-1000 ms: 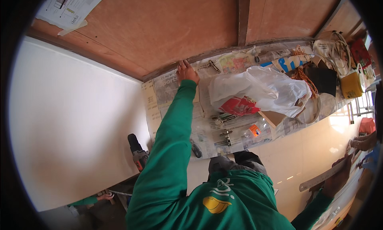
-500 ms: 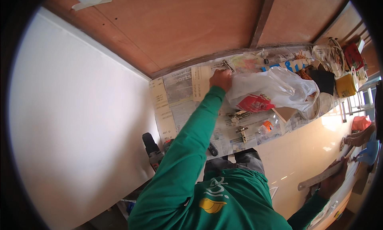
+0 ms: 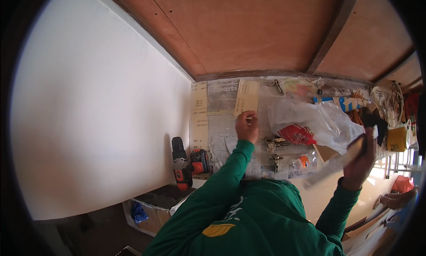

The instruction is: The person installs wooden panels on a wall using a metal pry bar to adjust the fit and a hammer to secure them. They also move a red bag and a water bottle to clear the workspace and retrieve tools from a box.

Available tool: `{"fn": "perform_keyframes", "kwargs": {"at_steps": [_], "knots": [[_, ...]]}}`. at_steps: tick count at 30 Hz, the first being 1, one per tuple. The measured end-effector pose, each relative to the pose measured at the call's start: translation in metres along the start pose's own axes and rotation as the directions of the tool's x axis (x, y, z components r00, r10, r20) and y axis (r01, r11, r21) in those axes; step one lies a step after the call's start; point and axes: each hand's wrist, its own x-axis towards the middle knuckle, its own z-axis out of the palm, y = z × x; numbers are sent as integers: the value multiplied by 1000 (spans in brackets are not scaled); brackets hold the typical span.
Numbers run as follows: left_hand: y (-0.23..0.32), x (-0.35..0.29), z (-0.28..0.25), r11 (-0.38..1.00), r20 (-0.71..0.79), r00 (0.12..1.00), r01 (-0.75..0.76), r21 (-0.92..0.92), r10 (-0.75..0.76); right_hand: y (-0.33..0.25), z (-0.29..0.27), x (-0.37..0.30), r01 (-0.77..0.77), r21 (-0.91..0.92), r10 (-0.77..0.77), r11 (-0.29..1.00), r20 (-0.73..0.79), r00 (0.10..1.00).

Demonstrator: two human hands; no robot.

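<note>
Over the newspaper-covered worktop, my left hand is closed, its fingers curled at the near end of a flat tan strip of card. What it pinches, if anything, is too small to make out. My right hand is raised at the right, wrapped round a steel ruler that is smeared by motion. Between the hands lies a crumpled translucent plastic bag with a red printed patch. Metal hinge-like fittings rest in front of the bag, beside a clear bottle with an orange label.
A cordless drill stands against the white panel at the left. An open box sits below it. Brown wooden panels rise behind the worktop. At the far right are a yellow container and coiled cable.
My left hand has drawn back toward me from beside the bag to the tan strip. My right hand has lifted the ruler up and inward to the worktop's edge. The view has shifted.
</note>
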Motion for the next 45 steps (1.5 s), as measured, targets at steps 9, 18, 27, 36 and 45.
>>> {"fn": "perform_keyframes", "kwargs": {"at_steps": [9,18,27,36,45], "knots": [[-36,108,-71,966,-430,903,121,230,-11,32,77,21,-92,-265,184,960,347,920],[-52,205,-70,861,-397,911,287,419,-111,73,122,37,-72,-461,273,884,385,881],[-59,192,-76,810,-508,859,260,525,53,113,171,66,192,-639,343,745,614,711],[-26,135,-3,996,-552,833,2,86,46,207,287,91,507,-505,272,698,843,464],[-42,168,31,981,-511,854,168,100,-94,230,347,80,830,-317,182,459,948,261]]}}
